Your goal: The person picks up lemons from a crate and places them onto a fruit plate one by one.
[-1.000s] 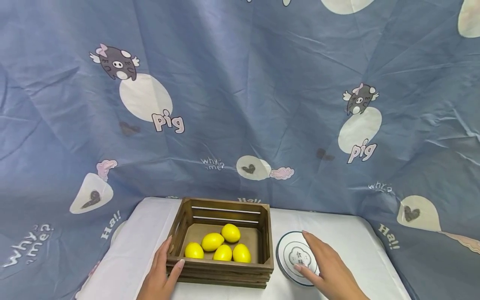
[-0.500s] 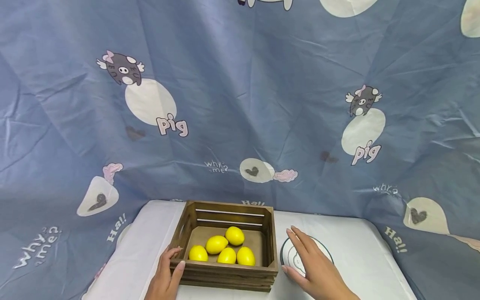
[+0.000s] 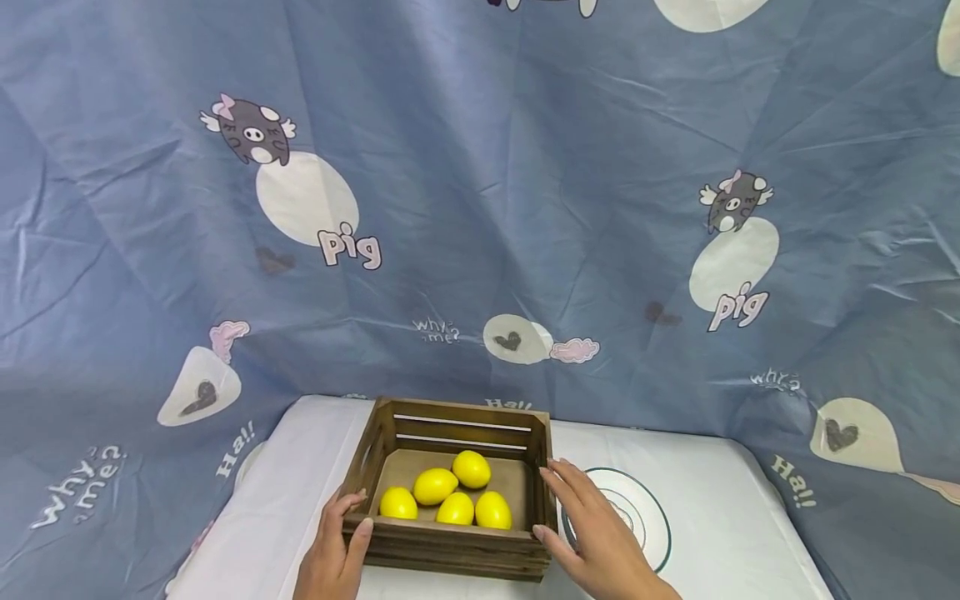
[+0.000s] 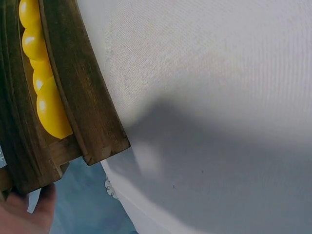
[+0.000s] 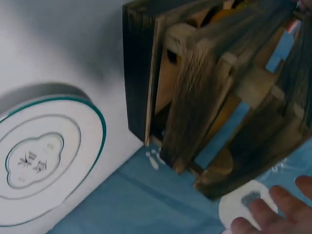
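Observation:
A brown slatted wooden crate [image 3: 450, 550] stands on the white surface, with several yellow lemons [image 3: 436, 486] inside it. At its near left corner my left hand [image 3: 330, 546] holds the crate, fingertips bent over the side rim and thumb at the front. In the left wrist view, part of that hand [image 4: 29, 212] shows at the crate's end. My right hand [image 3: 600, 533] reaches to the crate's right side with fingers extended. The right wrist view shows its fingers [image 5: 287, 209] beside the slats, apart from them there. Contact is unclear in the head view.
A round white plate-like disc [image 3: 652, 508] with a green rim and printed characters lies right of the crate, partly under my right hand in the head view. A blue printed cloth [image 3: 480, 208] hangs behind the white table surface [image 3: 705, 483].
My right hand has moved left, from over the white disc to the crate's right side. The left fingers have bent over the crate's rim. The lemons stay in place within the crate.

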`<act>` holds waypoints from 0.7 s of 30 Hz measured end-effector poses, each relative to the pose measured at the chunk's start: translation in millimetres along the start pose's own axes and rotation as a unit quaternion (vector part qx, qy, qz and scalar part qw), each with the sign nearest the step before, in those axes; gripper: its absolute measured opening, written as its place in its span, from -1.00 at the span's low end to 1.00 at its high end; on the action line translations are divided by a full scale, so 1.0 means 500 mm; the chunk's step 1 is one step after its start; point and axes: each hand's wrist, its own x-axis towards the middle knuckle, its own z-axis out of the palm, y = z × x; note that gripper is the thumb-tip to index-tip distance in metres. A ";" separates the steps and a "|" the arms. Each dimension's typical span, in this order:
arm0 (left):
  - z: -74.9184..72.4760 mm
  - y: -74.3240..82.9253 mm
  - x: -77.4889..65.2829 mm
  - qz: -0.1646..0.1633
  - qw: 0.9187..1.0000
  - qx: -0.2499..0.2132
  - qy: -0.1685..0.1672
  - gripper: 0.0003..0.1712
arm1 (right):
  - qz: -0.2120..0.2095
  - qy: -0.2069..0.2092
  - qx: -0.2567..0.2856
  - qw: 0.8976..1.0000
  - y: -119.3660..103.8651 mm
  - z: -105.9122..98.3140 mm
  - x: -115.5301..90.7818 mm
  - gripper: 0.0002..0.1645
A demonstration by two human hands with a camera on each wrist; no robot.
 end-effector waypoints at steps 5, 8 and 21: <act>0.002 -0.004 -0.005 0.009 1.000 0.006 0.024 -0.48 | -0.045 0.021 0.031 0.998 -0.011 0.028 0.005 -0.41; 0.004 -0.003 -0.005 0.013 0.999 -0.002 0.030 -0.47 | -0.066 0.030 0.041 0.997 -0.016 0.039 0.011 -0.45; 0.010 0.001 0.001 0.013 0.999 0.004 0.031 -0.51 | -0.033 -0.083 0.037 0.995 -0.025 0.037 0.081 -0.57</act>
